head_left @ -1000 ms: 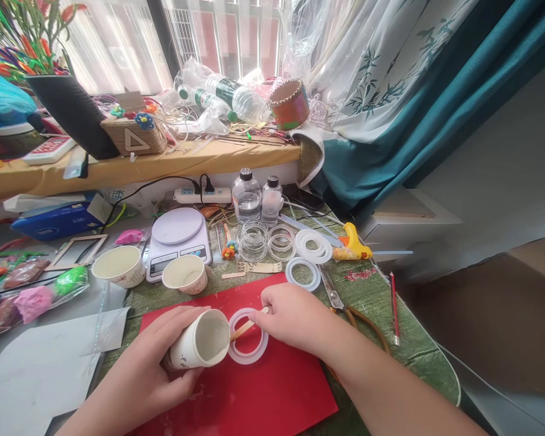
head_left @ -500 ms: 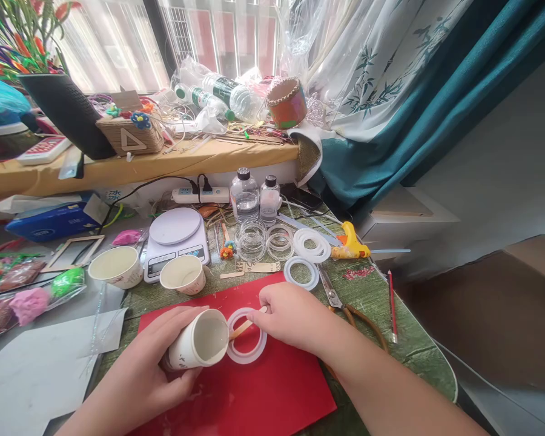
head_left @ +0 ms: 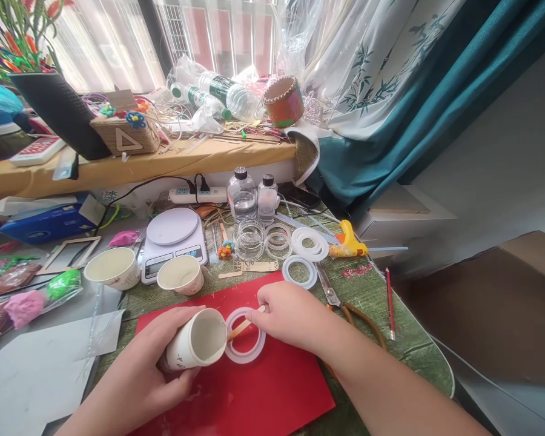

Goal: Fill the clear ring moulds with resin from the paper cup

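A white paper cup (head_left: 204, 339) is tilted to the right in my left hand (head_left: 158, 363), its mouth turned up toward the camera. My right hand (head_left: 281, 318) pinches a thin wooden stick (head_left: 240, 329), whose lower end meets the cup's rim. Beneath the stick, a translucent white ring mold (head_left: 255, 351) lies on a red sheet (head_left: 272, 387). Whatever is inside the cup is too pale to make out.
Behind the sheet stand two paper cups (head_left: 181, 275), a kitchen scale (head_left: 172, 233), clear bottles (head_left: 244, 197) and stacked rings (head_left: 309, 244). Scissors (head_left: 329, 287), a yellow glue gun (head_left: 349, 241) and a red pencil (head_left: 390, 303) lie on the right.
The whole view has shifted slightly, so things sit a little further left. Both hands keep nearly the same pose with the cup and stick.
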### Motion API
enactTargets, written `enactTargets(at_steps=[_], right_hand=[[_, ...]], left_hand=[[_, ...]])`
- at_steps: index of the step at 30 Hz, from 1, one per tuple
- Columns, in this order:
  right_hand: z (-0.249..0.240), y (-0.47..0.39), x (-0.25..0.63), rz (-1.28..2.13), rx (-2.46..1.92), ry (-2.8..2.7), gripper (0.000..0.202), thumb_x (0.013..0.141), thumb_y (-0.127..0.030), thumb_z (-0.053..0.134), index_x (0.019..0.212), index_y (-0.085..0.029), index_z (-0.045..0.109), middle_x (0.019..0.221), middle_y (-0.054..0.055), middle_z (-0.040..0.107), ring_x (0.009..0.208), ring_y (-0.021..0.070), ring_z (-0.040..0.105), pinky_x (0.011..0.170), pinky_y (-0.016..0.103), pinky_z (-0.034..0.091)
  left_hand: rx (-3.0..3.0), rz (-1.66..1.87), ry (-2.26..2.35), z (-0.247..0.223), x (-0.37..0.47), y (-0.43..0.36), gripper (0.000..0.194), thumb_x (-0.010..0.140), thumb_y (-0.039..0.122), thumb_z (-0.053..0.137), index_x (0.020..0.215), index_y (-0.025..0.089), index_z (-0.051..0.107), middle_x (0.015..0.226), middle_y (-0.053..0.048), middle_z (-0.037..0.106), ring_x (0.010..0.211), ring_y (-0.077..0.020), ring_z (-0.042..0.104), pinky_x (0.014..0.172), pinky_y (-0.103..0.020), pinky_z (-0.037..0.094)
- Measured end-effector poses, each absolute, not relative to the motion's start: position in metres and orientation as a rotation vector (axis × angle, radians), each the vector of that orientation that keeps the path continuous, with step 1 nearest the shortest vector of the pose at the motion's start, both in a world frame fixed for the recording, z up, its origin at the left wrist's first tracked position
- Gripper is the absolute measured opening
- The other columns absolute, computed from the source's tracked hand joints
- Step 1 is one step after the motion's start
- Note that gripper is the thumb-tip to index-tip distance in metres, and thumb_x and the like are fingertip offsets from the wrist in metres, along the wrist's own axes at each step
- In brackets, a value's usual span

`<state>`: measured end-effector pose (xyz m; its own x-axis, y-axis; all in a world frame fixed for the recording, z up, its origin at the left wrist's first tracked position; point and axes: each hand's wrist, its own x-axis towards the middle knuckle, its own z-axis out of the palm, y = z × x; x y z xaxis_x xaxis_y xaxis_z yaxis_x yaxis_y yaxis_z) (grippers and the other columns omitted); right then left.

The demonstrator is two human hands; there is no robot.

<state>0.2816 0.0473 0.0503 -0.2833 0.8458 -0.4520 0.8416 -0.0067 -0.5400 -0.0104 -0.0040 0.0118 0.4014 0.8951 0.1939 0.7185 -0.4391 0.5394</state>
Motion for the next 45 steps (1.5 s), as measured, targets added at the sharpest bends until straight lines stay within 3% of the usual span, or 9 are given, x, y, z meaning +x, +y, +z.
enactTargets(at_steps=[26, 34, 45], right_hand=[[0.0502, 0.0459, 0.2818, 1.183, -1.875, -2.213, 0.052, 0.103, -0.051, 0.074, 0.069, -0.022, 0.047, 0.066, -0.004, 0.051, 0.062, 0.0137, 0.041, 0.058, 0.031, 0.024], [0.0519, 0.0463, 0.2823, 1.211, -1.882, -2.192, 0.052, 0.102, -0.05, 0.074, 0.069, -0.022, 0.045, 0.064, -0.005, 0.049, 0.059, 0.0127, 0.039, 0.057, 0.031, 0.024], [0.0483, 0.0469, 0.2819, 1.19, -1.879, -2.182, 0.051, 0.101, -0.052, 0.074, 0.069, -0.023, 0.047, 0.066, -0.005, 0.054, 0.06, 0.0135, 0.042, 0.055, 0.03, 0.027]], left_hand=[[2.296, 0.64, 1.375, 0.0112, -0.0102, -0.0034, 0.051, 0.091, 0.027, 0.067, 0.142, 0.033, 0.063, 0.138, -0.006, 0.08, 0.117, -0.0265, 0.082, 0.097, -0.029, 0.066], [2.39, 0.61, 1.304, 0.0088, -0.0154, 0.0004, 0.059, 0.09, 0.025, 0.069, 0.147, 0.032, 0.059, 0.139, -0.006, 0.08, 0.116, -0.0247, 0.083, 0.095, -0.025, 0.066], [2.34, 0.629, 1.351, 0.0109, -0.0113, -0.0012, 0.05, 0.093, 0.029, 0.066, 0.143, 0.032, 0.062, 0.138, -0.006, 0.08, 0.116, -0.0251, 0.082, 0.095, -0.027, 0.066]])
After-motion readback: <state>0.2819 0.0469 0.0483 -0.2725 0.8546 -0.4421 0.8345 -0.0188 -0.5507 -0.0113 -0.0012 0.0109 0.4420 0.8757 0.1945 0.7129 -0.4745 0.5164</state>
